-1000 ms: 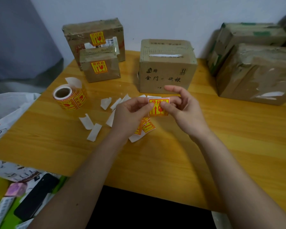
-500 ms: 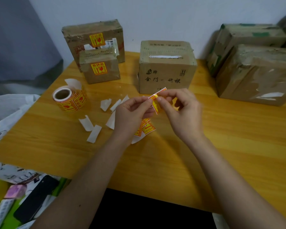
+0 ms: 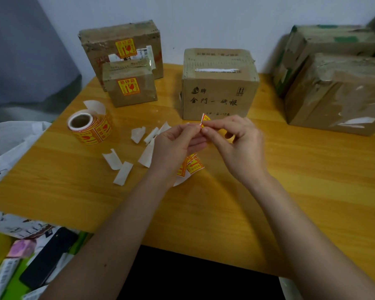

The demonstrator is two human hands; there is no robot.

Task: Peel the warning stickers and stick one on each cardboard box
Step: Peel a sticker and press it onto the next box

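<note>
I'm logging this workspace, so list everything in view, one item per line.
Cardboard boxes with sticker: 2, brown, back left.
Cardboard boxes without sticker: 3, brown, centre and right.
Sticker roll: 1, yellow-red, left.
Backing scraps: several, white, mid-table.
Loose stickers: a few, yellow-red, under the hands.
Table: 1, yellow wood.
Phone: 1, black, lower left.
Held sticker: 1, yellow-red, pinched by both hands.
Left hand; right hand.

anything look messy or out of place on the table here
Yes. Several white backing scraps lie scattered on the table between the sticker roll and the left hand, curled and loose. A few unused stickers lie in a crooked pile under that hand. The right-side boxes look crumpled and heavily taped.
</note>
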